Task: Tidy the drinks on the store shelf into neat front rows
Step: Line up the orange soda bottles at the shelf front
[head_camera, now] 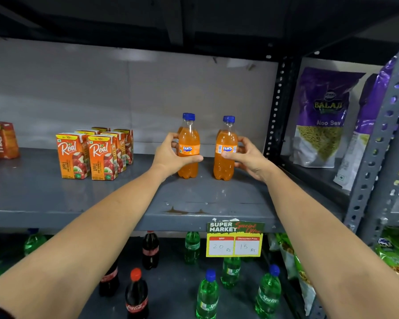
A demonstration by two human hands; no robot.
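Two orange Fanta bottles with blue caps stand upright on the grey shelf (pixel 55 203), set well back from its front edge. My left hand (pixel 171 155) is wrapped around the left Fanta bottle (pixel 189 137). My right hand (pixel 247 157) grips the right Fanta bottle (pixel 225 166). Behind each one, a second blue cap and an orange shoulder show another bottle. To the left, several orange Real apple juice cartons (pixel 88 153) stand in two rows running backward.
Red Maaza cartons (pixel 1 139) sit at the far left. A perforated upright (pixel 275 107) bounds the shelf on the right, with purple Balaji snack bags (pixel 320 116) beyond. Below, Coca-Cola bottles (pixel 136 293) and green Sprite bottles (pixel 207 293) stand scattered behind a price tag (pixel 234 240).
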